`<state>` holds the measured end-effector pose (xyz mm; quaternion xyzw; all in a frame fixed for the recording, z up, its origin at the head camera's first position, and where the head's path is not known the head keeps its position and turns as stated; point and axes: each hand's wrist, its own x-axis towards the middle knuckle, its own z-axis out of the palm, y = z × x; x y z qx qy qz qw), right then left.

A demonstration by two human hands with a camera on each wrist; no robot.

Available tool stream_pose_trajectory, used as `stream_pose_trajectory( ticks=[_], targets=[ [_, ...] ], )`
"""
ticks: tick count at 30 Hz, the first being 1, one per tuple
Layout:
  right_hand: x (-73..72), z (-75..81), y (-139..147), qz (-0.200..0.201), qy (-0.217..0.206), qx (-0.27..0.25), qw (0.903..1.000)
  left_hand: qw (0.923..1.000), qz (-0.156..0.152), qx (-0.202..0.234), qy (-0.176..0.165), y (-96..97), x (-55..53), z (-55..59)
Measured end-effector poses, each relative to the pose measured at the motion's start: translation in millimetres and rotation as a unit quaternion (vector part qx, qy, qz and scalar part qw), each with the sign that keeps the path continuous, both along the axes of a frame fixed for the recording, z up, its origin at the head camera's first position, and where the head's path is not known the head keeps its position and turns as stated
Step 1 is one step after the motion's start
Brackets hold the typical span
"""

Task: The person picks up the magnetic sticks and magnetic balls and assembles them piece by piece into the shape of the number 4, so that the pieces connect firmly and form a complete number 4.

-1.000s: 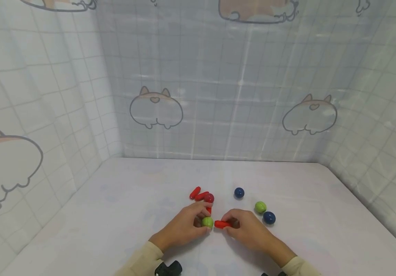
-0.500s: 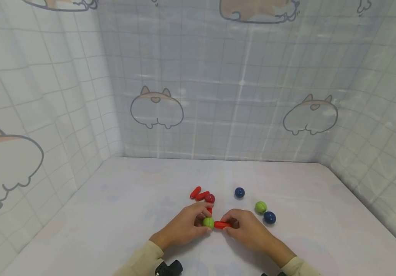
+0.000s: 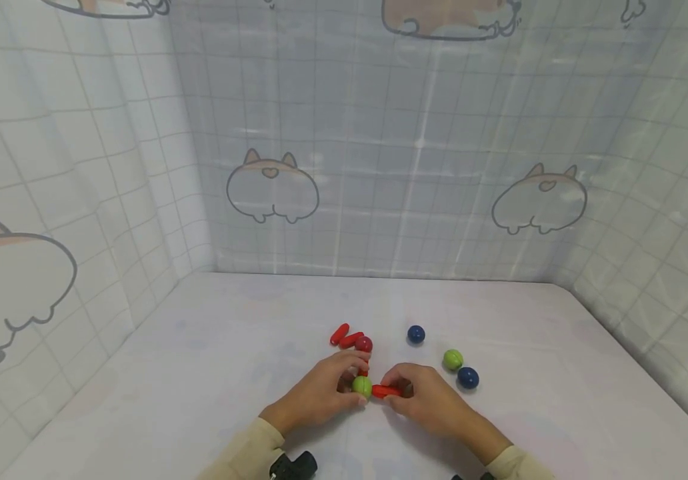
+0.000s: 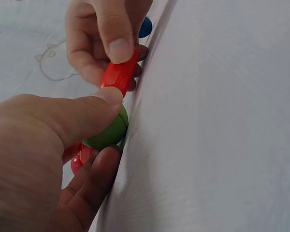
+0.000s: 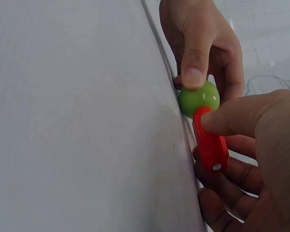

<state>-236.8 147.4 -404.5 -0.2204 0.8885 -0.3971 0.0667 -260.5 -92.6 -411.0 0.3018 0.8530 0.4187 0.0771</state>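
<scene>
My left hand point(image 3: 324, 393) holds a green ball point(image 3: 362, 387) between its thumb and fingers. A short red rod point(image 3: 385, 391) is pinched by my right hand point(image 3: 431, 398). In the right wrist view one end of this rod point(image 5: 211, 142) touches the green ball point(image 5: 199, 99), and a small silvery dot shows at its other end. Another red rod point(image 3: 365, 368) runs from behind the left fingers toward a red ball point(image 3: 364, 344); the fingers partly hide it.
Two more red rods lie behind the left hand, one slanted rod point(image 3: 340, 334) and one rod point(image 3: 351, 340) against the red ball. A dark blue ball point(image 3: 416, 335) sits farther back. Beyond the right hand are a green ball point(image 3: 453, 360) and a second dark blue ball point(image 3: 467, 378).
A narrow gap between the right hand's red rod and the green ball has closed, and the two now touch. Both hands have otherwise barely moved.
</scene>
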Motion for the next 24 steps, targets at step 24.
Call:
stream_pose_trajectory(
  ticks=[24],
  targets=[
    [-0.2,-2.3,-22.1,-0.021,0.025,0.005,0.9995,0.9984,-0.002,-0.05,0.023,3.2,1.9,0.5]
  ],
)
